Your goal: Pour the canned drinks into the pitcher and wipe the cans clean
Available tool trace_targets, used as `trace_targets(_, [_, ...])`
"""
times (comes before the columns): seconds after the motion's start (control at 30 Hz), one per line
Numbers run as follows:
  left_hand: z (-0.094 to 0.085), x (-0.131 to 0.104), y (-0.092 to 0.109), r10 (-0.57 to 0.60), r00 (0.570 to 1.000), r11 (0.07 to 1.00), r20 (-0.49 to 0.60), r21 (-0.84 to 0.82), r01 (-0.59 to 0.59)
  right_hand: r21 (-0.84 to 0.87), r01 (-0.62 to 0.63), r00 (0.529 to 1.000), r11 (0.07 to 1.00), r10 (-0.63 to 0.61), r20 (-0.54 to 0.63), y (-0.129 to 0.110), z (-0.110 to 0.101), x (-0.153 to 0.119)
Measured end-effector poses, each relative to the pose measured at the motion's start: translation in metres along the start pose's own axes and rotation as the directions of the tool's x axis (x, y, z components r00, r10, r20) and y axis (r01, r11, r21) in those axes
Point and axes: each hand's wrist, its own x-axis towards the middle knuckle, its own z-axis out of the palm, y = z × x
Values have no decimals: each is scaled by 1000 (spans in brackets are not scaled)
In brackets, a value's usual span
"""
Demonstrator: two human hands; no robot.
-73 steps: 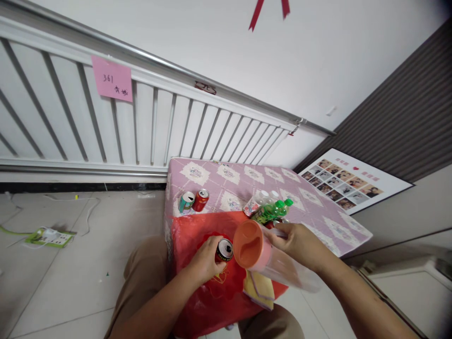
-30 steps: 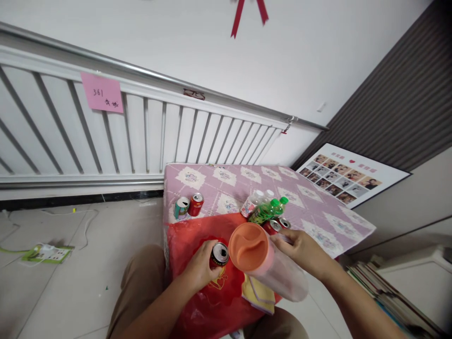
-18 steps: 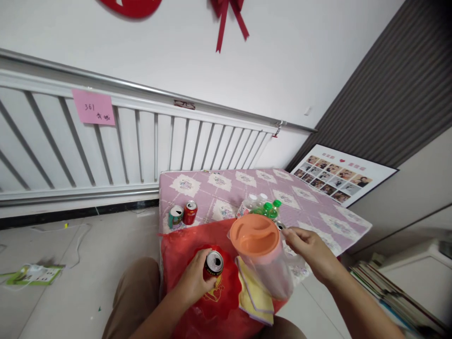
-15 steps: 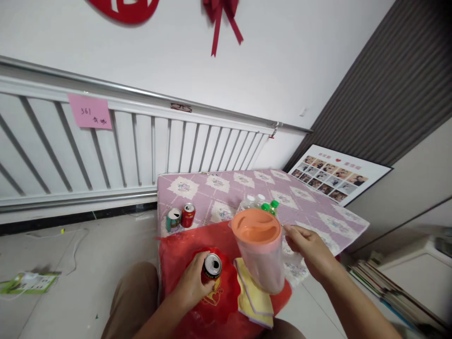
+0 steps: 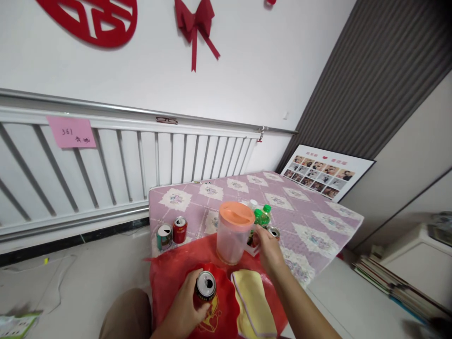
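Note:
My left hand (image 5: 185,301) is wrapped round a dark, opened drink can (image 5: 205,286), held upright over a red scalloped tray (image 5: 226,308). My right hand (image 5: 267,248) grips the handle of a clear plastic pitcher (image 5: 231,242) with an orange lid (image 5: 236,214). The pitcher stands upright at the far side of the red plastic sheet (image 5: 169,273); whether its base fully rests there I cannot tell. Just right of the tray lies a folded yellow cloth (image 5: 254,301). Behind my right hand, another can (image 5: 274,232) is partly hidden.
A teal can (image 5: 164,237) and a red can (image 5: 180,230) stand at the left on the flowered tablecloth (image 5: 278,200). Green-capped bottles (image 5: 262,216) are behind the pitcher. A white radiator (image 5: 183,150) runs along the wall, and a photo board (image 5: 321,172) leans at the back right.
The pitcher has moved left and away from me, from above the yellow cloth to the sheet's far side, my right hand going with it. My left hand keeps the can over the tray.

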Motion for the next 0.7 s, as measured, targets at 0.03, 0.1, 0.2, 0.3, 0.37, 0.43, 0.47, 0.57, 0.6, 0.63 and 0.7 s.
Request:
trace_targets(0.03, [0,0,-1,-4,1000,1000,2,6,4,14,0,1000,1000,0,-15,6,4,2])
trace_targets(0.1, [1,0,-4,-7,1000,1000,22,15,6,38,1,999,999,0,-34,15,13,7])
trace_targets(0.2, [1,1,-8,0,998,1000,64,26,-1,62,1,999,998,1,-39,27,24,14])
trace_targets(0.3, [0,1,-14,3,998,999,70,44,-6,68,2,999,998,0,-33,43,33,22])
trace_targets(0.37, [-1,1,-18,18,998,998,67,53,-22,63,0,1000,998,2,-31,54,38,27])
trace_targets(0.43, [-2,0,-20,41,996,997,74,58,-46,54,-4,999,999,6,-31,65,40,29])
trace_targets(0.47, [-2,1,-21,49,996,997,78,61,-54,50,-7,999,999,9,-31,70,41,29])
trace_targets(0.57, [-2,1,-19,58,996,995,73,80,-64,33,-20,1000,999,20,-23,77,43,26])
trace_targets(0.6, [-2,1,-17,60,996,994,64,84,-66,25,-23,1000,999,23,-18,78,43,25])
trace_targets(0.63, [-1,2,-15,63,997,994,54,84,-68,13,-23,1000,1000,24,-13,77,42,24])
trace_targets(0.7, [-2,1,-11,62,997,995,37,72,-64,-16,-20,1000,1000,20,4,75,39,23])
